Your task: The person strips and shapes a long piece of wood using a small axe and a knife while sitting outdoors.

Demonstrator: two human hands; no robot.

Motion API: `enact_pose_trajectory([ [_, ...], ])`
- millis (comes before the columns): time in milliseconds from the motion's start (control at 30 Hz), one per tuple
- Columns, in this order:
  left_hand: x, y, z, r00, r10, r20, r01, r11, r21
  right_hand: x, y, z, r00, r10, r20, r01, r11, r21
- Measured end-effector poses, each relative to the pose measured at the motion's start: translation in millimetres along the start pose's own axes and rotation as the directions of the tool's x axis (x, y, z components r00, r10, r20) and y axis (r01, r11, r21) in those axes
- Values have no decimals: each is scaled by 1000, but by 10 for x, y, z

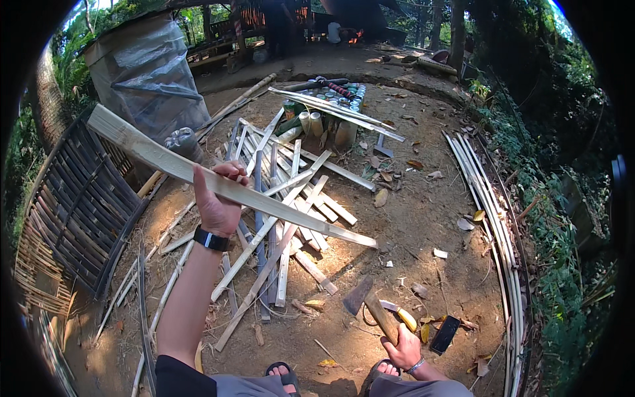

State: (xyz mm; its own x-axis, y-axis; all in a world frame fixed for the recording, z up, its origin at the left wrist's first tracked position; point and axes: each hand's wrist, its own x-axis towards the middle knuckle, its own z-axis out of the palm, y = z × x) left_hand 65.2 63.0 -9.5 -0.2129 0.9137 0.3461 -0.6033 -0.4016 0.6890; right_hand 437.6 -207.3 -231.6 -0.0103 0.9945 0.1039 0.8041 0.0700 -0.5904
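Observation:
My left hand (220, 210), a dark band on its wrist, is raised at the left with its fingers closed round a long pale bamboo slat (291, 214). The slat runs slantwise across the view, its wide end high at the left and its narrow end low near the middle. Low on the right, my right hand (402, 349) grips the wooden handle of a hatchet (382, 319), whose dark head points up and left. Just beyond that hand lies a knife with a yellow handle (407, 321). Under the raised slat spreads a loose pile of split bamboo slats (268, 228).
A black phone (445, 334) lies right of my right hand. Long bamboo strips (486, 218) line the right side. A dark slatted panel (83, 198) leans at the left. Beyond the pile is a block of bottles (356, 99), near a tool with a metal head (382, 147).

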Motion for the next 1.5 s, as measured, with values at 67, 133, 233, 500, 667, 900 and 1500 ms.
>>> enact_pose_trajectory([
  [67,-122,121,-252,994,-32,107,32,999,4,44,7,237,993,114,-26,-109,981,163],
  [133,-216,234,-363,988,-48,146,55,998,-44,99,45,317,967,249,50,-254,942,218],
  [233,-326,268,-248,999,-1,40,-5,988,153,148,-111,252,804,350,481,-595,461,659],
  [500,-199,67,475,977,118,176,-165,946,279,415,-178,-40,901,153,406,-432,240,869],
  [667,-180,-274,1110,952,159,262,-221,949,224,742,-426,-193,995,50,-90,-6,897,442],
  [900,-136,-427,1580,964,143,225,-182,970,159,1128,-763,-43,987,161,22,-157,906,393],
  [1500,-277,-501,1711,949,223,223,-264,949,175,1114,-688,71,992,83,-98,-61,975,212],
])
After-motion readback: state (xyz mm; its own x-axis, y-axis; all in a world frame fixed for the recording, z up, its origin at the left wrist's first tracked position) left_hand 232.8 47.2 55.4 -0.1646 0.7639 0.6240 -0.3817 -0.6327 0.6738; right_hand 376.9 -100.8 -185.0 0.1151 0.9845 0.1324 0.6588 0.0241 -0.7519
